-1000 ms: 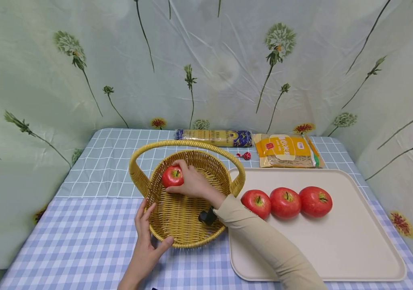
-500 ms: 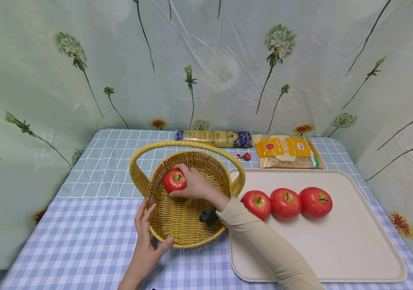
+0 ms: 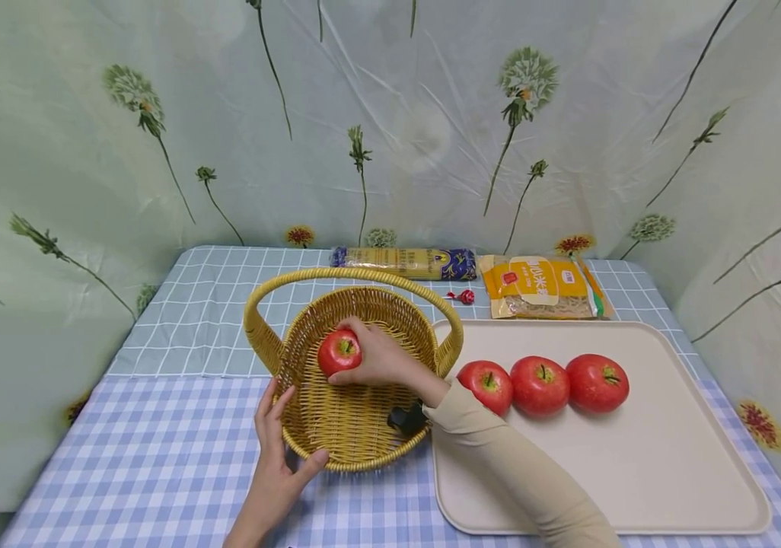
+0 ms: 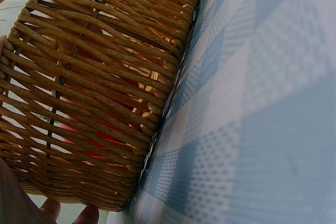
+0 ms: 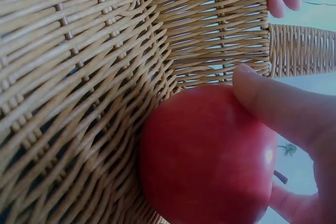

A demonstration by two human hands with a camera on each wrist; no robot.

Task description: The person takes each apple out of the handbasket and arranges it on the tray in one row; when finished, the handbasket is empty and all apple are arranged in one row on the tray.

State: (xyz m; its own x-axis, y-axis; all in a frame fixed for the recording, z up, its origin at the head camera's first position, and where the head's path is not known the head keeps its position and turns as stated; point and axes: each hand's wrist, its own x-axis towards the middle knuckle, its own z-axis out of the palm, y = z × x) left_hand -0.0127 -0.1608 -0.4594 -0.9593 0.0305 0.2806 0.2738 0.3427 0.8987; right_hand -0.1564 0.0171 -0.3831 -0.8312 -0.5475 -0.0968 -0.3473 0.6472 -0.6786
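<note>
My right hand (image 3: 378, 356) reaches into a round yellow wicker basket (image 3: 336, 464) and holds a red apple (image 3: 339, 352) between thumb and fingers. In the right wrist view the apple (image 5: 207, 156) shows close against the woven bottom, the thumb on its upper side. My left hand (image 3: 275, 457) rests against the basket's outer left front with fingers spread and the thumb at the rim. Seen from the left wrist, that hand (image 4: 21, 203) lies along the woven wall (image 4: 94, 87). A black object (image 3: 407, 418) at my right wrist hangs over the basket's inside.
A beige tray (image 3: 678, 472) stands right of the basket, bearing three red apples (image 3: 540, 386) in a row. Behind lie a long noodle pack (image 3: 404, 263), a red lollipop (image 3: 466, 296) and a yellow noodle bag (image 3: 541, 286). The basket's handle (image 3: 356, 274) arches over its opening.
My right hand has moved the apple a little to the right and toward me inside the basket. The left hand and the basket have stayed in place.
</note>
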